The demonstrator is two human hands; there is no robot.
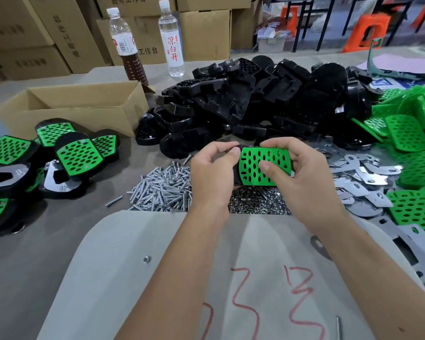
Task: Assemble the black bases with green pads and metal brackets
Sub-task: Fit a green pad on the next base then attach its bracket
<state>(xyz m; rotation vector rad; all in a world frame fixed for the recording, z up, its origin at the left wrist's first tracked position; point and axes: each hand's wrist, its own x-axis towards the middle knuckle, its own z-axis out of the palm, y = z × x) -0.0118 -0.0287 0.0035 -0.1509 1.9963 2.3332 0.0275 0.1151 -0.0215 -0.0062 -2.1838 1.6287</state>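
Note:
A green perforated pad (pixel 258 165) lies on a black base (pixel 236 173) that I hold above the table's middle. My left hand (pixel 212 173) grips the base's left edge, thumb at the pad's corner. My right hand (pixel 295 165) holds the right side, its thumb pressing on the pad's face. Most of the base is hidden under the pad and my fingers. Loose black bases (pixel 250 104) are heaped behind. Green pads (pixel 407 133) pile up at the right, and flat metal brackets (pixel 363 177) lie beside them.
Screws (pixel 162 190) and nuts (pixel 255 202) lie in heaps below my hands. Finished assemblies (pixel 76 155) sit at the left by an open cardboard box (pixel 79 106). Two bottles (pixel 171 38) and stacked cartons stand behind. A grey sheet (pixel 157 278) with red marks covers the near edge.

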